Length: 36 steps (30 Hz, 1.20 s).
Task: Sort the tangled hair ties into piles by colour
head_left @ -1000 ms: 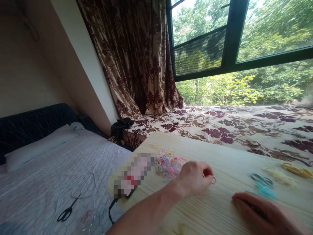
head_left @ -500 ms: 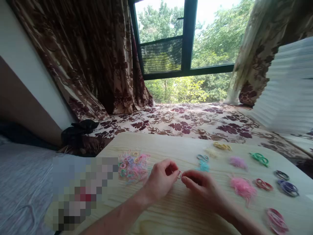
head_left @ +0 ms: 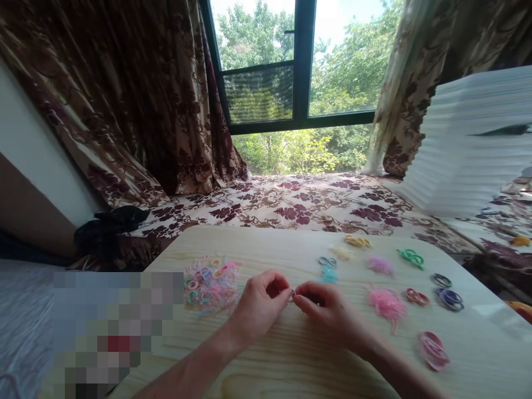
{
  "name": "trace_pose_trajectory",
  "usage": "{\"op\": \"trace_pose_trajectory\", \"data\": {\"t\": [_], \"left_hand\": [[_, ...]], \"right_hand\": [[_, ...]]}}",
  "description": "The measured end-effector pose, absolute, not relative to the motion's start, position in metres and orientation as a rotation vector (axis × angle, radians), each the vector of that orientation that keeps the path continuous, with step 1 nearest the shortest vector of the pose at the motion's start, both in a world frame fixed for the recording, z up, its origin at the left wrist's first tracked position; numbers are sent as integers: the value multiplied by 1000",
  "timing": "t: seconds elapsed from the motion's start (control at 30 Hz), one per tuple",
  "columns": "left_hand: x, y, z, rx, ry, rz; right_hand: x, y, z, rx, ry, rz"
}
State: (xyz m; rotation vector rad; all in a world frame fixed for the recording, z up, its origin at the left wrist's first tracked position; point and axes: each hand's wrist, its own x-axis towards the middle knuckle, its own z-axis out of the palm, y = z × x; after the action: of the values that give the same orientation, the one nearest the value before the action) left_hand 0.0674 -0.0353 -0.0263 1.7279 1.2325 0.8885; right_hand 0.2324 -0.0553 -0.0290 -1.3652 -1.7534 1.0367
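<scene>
Over the middle of the wooden table, my left hand (head_left: 262,302) pinches a small, thin pinkish hair tie (head_left: 292,296) between thumb and fingertips. My right hand (head_left: 326,305) meets it from the other side, its thumb and forefinger closed at the loop's right edge. The fingertips cover most of the band. Left of my hands lies a mixed pile of coloured hair ties and thin small bands (head_left: 211,285). Just beyond my right hand are a turquoise pile (head_left: 329,274) and grey-blue hair ties (head_left: 327,261).
Sorted on the right are a pink pile (head_left: 387,305), a lilac pile (head_left: 380,265), yellow ties (head_left: 358,241), green ties (head_left: 411,258), red ties (head_left: 417,297), dark purple ties (head_left: 449,298) and rose ties (head_left: 434,351). The table's edge (head_left: 266,228) meets a flowered cloth (head_left: 299,213).
The view has swung a little to the right, so everything appears shifted left. My right fingertips have come closer to my left ones, around the hair tie.
</scene>
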Motion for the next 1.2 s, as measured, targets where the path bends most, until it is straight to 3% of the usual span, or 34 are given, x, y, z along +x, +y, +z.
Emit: {"op": "trace_pose_trajectory", "data": {"t": [0.57, 1.2], "left_hand": [[67, -33, -15, 1188, 1038, 774], [62, -30, -29, 1492, 1119, 806]], "right_hand": [[242, -54, -13, -1439, -1785, 1219], [242, -56, -14, -1449, -1773, 1131]]}}
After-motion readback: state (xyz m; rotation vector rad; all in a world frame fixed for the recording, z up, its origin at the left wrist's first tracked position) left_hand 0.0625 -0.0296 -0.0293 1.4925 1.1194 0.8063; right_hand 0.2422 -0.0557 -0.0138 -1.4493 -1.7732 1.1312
